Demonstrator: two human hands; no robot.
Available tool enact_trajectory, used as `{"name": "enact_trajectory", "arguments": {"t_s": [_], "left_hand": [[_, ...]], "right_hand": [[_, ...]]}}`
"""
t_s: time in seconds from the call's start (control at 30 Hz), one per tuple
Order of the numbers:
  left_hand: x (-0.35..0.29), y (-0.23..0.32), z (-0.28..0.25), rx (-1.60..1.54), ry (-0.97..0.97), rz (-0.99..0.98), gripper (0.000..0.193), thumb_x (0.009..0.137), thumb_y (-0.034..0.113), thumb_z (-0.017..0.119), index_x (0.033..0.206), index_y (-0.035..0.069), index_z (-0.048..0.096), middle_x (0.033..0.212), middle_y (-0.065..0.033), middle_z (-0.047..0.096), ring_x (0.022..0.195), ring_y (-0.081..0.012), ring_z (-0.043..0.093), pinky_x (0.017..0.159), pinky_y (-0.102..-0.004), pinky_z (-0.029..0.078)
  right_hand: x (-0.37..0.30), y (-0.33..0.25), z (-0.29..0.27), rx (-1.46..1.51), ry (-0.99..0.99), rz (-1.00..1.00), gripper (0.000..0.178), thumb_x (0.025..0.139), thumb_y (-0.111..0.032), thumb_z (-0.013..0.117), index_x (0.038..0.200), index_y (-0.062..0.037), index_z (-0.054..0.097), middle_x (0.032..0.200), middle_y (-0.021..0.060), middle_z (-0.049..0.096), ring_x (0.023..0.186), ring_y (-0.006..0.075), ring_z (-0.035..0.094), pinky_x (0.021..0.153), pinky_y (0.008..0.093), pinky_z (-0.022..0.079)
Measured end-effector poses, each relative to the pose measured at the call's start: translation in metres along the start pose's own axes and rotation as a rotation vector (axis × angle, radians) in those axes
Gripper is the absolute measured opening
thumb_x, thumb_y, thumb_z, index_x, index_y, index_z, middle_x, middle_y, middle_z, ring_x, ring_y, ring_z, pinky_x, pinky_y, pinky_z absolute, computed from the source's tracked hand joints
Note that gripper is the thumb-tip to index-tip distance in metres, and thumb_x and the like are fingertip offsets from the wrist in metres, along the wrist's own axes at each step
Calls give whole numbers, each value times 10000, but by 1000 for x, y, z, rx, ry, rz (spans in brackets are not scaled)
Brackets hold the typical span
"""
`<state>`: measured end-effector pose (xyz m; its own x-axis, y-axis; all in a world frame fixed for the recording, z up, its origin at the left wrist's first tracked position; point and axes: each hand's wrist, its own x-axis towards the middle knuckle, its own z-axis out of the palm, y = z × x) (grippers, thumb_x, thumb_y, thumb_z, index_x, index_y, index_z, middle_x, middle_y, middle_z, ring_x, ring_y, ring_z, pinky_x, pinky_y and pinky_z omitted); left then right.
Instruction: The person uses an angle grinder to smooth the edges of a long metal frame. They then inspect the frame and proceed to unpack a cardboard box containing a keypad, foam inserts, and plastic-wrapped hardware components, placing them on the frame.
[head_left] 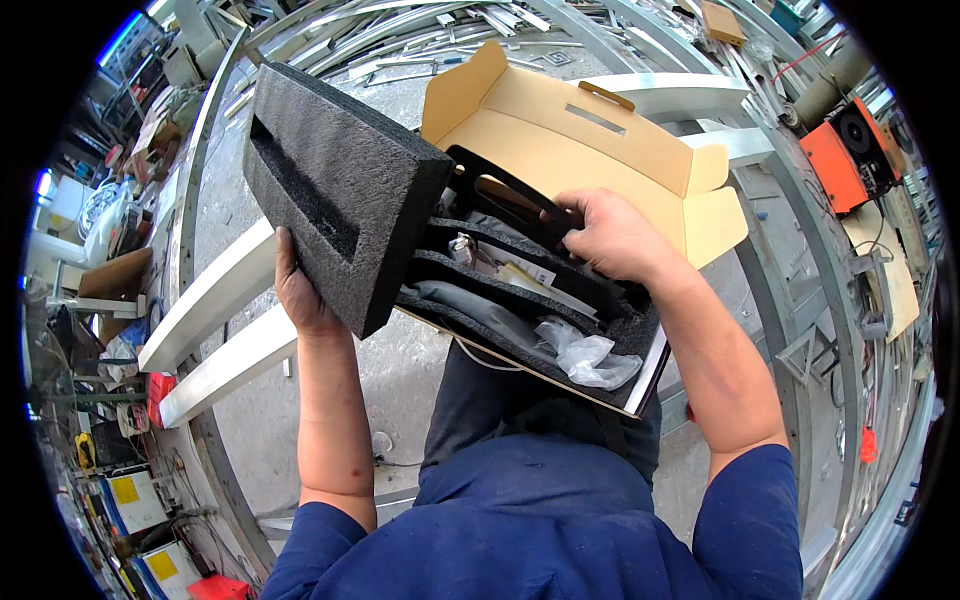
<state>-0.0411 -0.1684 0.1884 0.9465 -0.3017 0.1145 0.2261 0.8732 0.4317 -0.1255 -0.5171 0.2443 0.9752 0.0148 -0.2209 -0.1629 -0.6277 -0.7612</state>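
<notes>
My left hand [305,290] grips the lower left edge of a thick dark-grey foam block [330,170], its thumb against the outer face. The block is tilted, raised beside an open cardboard box [590,140] with its tan lid folded back. My right hand [610,235] is over the box, fingers curled on the edge of a flat black piece with a slot [510,195]. Inside the box, shaped foam holds a grey plastic-wrapped item [480,305], a crumpled clear plastic bag [590,357] and small packets [530,280]. The bottom of the box is hidden.
The box rests near my lap, above dark trousers. White metal beams [225,300] lie left and behind the box. Metal offcuts [400,40] litter the far floor. An orange machine [850,155] stands at the right, and a cluttered bench side runs along the left.
</notes>
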Motion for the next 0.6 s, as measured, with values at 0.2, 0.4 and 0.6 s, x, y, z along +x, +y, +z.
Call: {"name": "enact_trajectory", "arguments": {"t_s": [0.2,0.4,0.6], "left_hand": [[2,0,-2,-34,-31,-8,527,1100,369,435,1442,-24,516,1396,-260,608,1240,-425,630,1086,-588,507],[2,1,-6,-20,8,11,526,1101,363,434,1444,-29,511,1398,-262,606,1230,-427,636,1088,-591,503],[2,0,-7,-11,3,33,518,1105,351,426,1447,-29,506,1398,-264,605,1233,-429,635,1081,-589,510]], "right_hand": [[-3,2,5,140,-148,19,420,821,-39,675,1236,20,704,1013,184,768,831,273,733,813,366,576],[-12,8,15,-379,289,-280,219,913,-209,690,1063,-66,759,929,206,735,883,390,705,799,455,576],[-7,7,26,-753,365,-240,179,940,-211,635,841,-86,717,826,139,728,776,338,726,699,443,593]]}}
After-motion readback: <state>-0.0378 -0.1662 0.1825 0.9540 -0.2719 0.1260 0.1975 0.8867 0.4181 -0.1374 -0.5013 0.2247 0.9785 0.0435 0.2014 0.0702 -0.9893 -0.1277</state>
